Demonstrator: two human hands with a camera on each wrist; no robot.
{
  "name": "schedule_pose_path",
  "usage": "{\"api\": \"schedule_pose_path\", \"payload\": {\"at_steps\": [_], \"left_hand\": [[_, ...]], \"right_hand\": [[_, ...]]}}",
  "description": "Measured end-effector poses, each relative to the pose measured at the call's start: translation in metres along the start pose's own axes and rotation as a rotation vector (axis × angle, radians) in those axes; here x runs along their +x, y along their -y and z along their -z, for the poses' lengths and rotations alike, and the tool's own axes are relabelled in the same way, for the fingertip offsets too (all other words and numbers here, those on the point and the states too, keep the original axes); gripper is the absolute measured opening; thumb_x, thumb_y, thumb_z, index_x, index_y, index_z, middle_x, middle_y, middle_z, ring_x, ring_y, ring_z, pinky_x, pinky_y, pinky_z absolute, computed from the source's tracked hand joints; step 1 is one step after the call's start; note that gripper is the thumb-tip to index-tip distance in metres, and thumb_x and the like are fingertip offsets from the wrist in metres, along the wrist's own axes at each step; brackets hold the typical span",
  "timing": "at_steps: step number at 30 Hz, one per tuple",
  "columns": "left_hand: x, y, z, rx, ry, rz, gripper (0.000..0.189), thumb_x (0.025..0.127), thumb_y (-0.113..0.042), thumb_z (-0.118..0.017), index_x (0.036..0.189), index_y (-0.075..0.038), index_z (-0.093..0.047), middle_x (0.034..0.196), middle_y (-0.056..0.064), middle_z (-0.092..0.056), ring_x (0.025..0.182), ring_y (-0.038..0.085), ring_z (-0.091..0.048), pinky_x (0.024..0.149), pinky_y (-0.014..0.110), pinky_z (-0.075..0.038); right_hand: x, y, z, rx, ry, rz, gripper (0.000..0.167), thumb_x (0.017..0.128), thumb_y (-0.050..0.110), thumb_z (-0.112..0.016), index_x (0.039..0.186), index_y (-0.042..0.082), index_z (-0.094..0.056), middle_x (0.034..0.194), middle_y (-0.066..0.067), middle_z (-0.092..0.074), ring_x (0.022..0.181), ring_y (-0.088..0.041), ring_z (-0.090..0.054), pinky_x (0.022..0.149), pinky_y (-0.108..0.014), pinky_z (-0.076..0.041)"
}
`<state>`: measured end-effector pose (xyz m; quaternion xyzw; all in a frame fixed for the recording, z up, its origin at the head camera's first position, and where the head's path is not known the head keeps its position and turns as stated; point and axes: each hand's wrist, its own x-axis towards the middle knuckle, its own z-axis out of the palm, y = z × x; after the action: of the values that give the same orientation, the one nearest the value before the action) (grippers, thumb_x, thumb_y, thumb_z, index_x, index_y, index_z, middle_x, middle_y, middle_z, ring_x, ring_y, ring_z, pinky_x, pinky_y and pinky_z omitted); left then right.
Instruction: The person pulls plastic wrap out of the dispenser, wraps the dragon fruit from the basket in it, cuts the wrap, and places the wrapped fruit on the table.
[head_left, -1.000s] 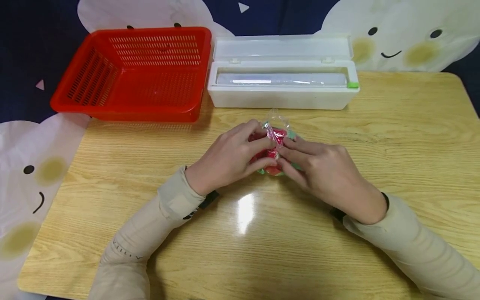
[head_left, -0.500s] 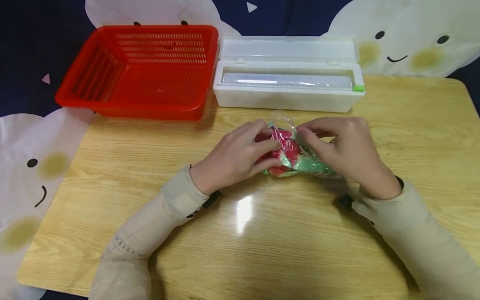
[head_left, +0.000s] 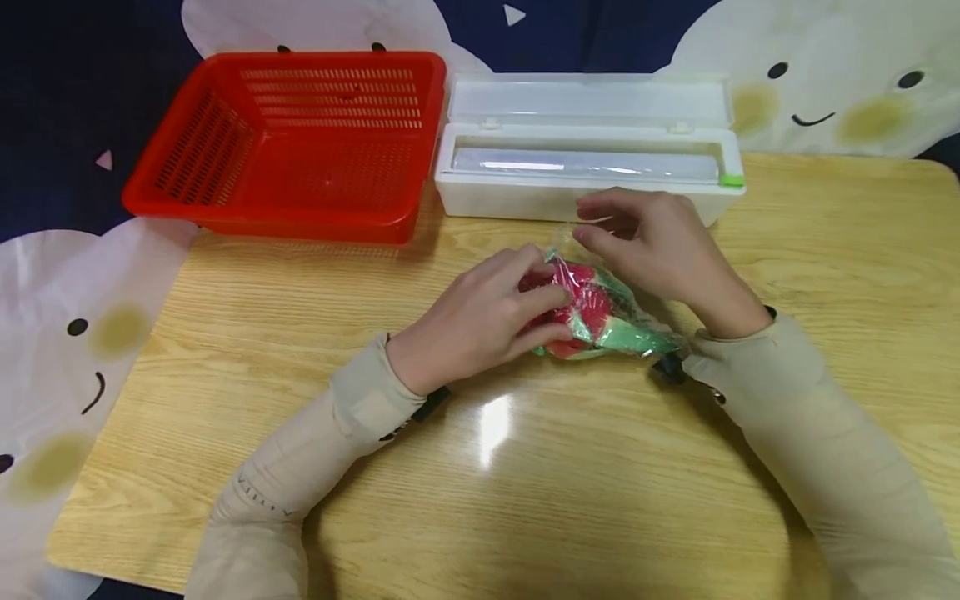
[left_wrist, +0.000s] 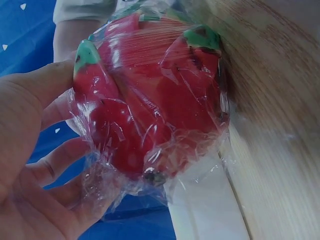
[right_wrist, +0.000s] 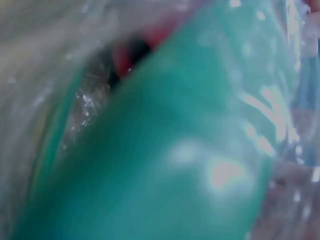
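Note:
A red dragon fruit (head_left: pixel 592 308) with green-tipped scales lies on the table, wrapped in crinkled cling film. My left hand (head_left: pixel 487 317) grips its left side, fingers and thumb curved against the film. In the left wrist view the film stretches tightly over the dragon fruit (left_wrist: pixel 150 100), with loose folds gathered near my fingers. My right hand (head_left: pixel 656 242) is just above and to the right of the fruit, thumb and fingers apart beside the film's upper edge. A blurred green scale (right_wrist: pixel 175 150) under shiny film fills most of the right wrist view.
Behind the hands stands a white cling film box (head_left: pixel 510 196), its lid raised and a film roll (head_left: pixel 585 163) inside. To its left is a red plastic basket (head_left: pixel 337 221) with slotted sides. The wooden table (head_left: pixel 525 500) stretches toward the front.
My right hand has left the top of the dragon fruit, moving right and then up toward the box. More of the wrapped fruit shows now. My left hand keeps its hold.

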<state>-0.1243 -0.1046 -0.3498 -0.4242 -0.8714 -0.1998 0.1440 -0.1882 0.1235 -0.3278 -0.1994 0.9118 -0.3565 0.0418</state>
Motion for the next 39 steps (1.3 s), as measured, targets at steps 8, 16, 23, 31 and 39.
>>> {"api": "schedule_pose_path", "payload": {"at_steps": [8, 16, 23, 31, 39], "left_hand": [[0.003, -0.003, 0.002, 0.012, 0.007, -0.009, 0.029, 0.098, -0.043, -0.070, 0.106, -0.016, -0.074, 0.111, 0.008, -0.062, 0.096, 0.019, -0.061, 0.083, 0.028, -0.057], [0.002, -0.002, 0.002, 0.020, 0.007, 0.003, 0.029, 0.097, -0.044, -0.071, 0.104, -0.016, -0.073, 0.108, 0.008, -0.061, 0.094, 0.019, -0.060, 0.080, 0.028, -0.057], [0.000, -0.002, 0.002, 0.011, 0.004, 0.019, 0.031, 0.096, -0.044, -0.072, 0.105, -0.015, -0.074, 0.108, 0.008, -0.062, 0.094, 0.019, -0.061, 0.079, 0.029, -0.057], [-0.001, -0.001, 0.000, 0.008, 0.020, 0.053, 0.031, 0.095, -0.044, -0.073, 0.103, -0.014, -0.071, 0.106, 0.008, -0.062, 0.090, 0.018, -0.061, 0.073, 0.027, -0.056], [0.000, -0.001, 0.001, -0.052, -0.003, 0.084, 0.036, 0.091, -0.045, -0.077, 0.108, -0.014, -0.073, 0.103, 0.006, -0.062, 0.086, 0.016, -0.059, 0.075, 0.026, -0.052]], "right_hand": [[-0.003, 0.002, -0.001, 0.052, -0.054, 0.047, 0.026, 0.092, 0.014, -0.077, 0.117, 0.013, -0.078, 0.102, -0.009, -0.081, 0.084, 0.006, -0.071, 0.073, -0.003, -0.050], [-0.006, 0.008, -0.002, 0.041, -0.103, 0.105, 0.024, 0.092, 0.006, -0.073, 0.114, 0.014, -0.078, 0.095, -0.009, -0.080, 0.077, 0.016, -0.062, 0.071, -0.005, -0.048], [-0.015, 0.016, 0.001, 0.018, -0.092, 0.152, 0.019, 0.096, 0.006, -0.069, 0.114, 0.011, -0.074, 0.098, -0.009, -0.079, 0.082, 0.004, -0.068, 0.075, -0.004, -0.048], [-0.024, 0.028, -0.003, -0.101, -0.019, 0.234, 0.019, 0.096, 0.003, -0.067, 0.115, 0.005, -0.066, 0.095, -0.008, -0.077, 0.090, -0.022, -0.077, 0.082, -0.043, -0.063], [-0.029, 0.029, -0.008, -0.249, -0.005, 0.526, 0.029, 0.091, -0.004, -0.069, 0.113, 0.007, -0.054, 0.088, -0.005, -0.078, 0.064, -0.013, -0.063, 0.055, -0.026, -0.048]]}}
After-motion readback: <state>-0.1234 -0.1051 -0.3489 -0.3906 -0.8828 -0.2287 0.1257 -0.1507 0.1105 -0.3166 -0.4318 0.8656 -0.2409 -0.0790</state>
